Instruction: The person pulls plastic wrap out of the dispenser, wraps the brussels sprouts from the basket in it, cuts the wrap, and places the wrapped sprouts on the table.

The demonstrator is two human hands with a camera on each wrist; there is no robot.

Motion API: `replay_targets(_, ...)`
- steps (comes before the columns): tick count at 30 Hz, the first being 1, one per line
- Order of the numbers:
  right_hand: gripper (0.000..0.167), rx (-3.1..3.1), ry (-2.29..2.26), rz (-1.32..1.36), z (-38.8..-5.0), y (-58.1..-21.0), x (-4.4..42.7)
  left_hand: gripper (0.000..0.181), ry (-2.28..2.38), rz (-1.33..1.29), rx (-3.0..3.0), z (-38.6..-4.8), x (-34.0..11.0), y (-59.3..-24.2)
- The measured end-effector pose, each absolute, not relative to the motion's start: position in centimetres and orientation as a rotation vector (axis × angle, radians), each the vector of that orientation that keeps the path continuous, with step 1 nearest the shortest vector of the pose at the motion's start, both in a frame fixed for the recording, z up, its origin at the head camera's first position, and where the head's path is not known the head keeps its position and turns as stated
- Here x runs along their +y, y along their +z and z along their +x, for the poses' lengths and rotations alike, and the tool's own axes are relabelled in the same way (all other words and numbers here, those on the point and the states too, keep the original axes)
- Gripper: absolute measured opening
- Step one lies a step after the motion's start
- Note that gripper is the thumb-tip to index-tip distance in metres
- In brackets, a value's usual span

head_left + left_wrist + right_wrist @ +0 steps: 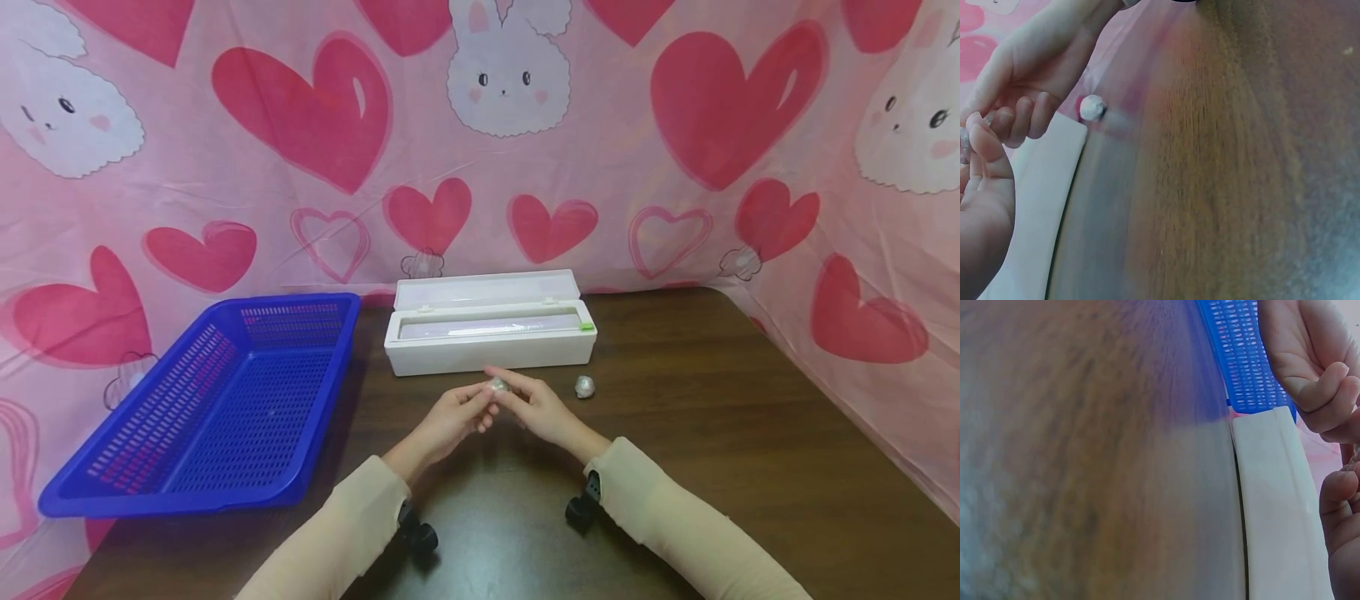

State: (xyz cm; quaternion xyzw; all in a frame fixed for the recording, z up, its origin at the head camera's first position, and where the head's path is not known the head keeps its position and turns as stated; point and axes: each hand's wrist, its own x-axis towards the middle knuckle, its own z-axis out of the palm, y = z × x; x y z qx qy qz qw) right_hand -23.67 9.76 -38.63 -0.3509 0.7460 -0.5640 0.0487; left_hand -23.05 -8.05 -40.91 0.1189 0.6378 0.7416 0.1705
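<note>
Between the fingertips of both hands is a small, shiny, silvery-clear wrapped ball (498, 384). My left hand (453, 417) pinches it from the left with thumb and fingers. From the other side, my right hand (542, 408) pinches it too. Only a sliver of the ball shows in the left wrist view, at the frame's edge. A second wrapped ball (584, 387) lies on the table just right of the right hand. Directly behind the hands stands a long white cling film dispenser box (491, 358) with its lid raised and a green slider at its right end.
A blue perforated plastic basket (318, 433) stands at the left of the brown wooden table (712, 417). Behind the table hangs a pink cloth (465, 158) with hearts and rabbits. Dark wrist cameras are strapped at both cuffs.
</note>
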Motion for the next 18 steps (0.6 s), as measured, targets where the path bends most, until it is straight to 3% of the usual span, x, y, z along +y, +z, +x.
replay_targets(7, 0.030, 2.364, -1.694, -1.229, -23.5, -38.6, 9.6, 0.030, 2.124, 0.356, 1.835, -22.9, -7.9, -41.1)
replay_targets(18, 0.039, 2.270, -1.583, -1.164, -25.3, -41.1, 9.8, 0.036, 2.116, 0.294, 1.922, -23.1, -8.2, -41.6)
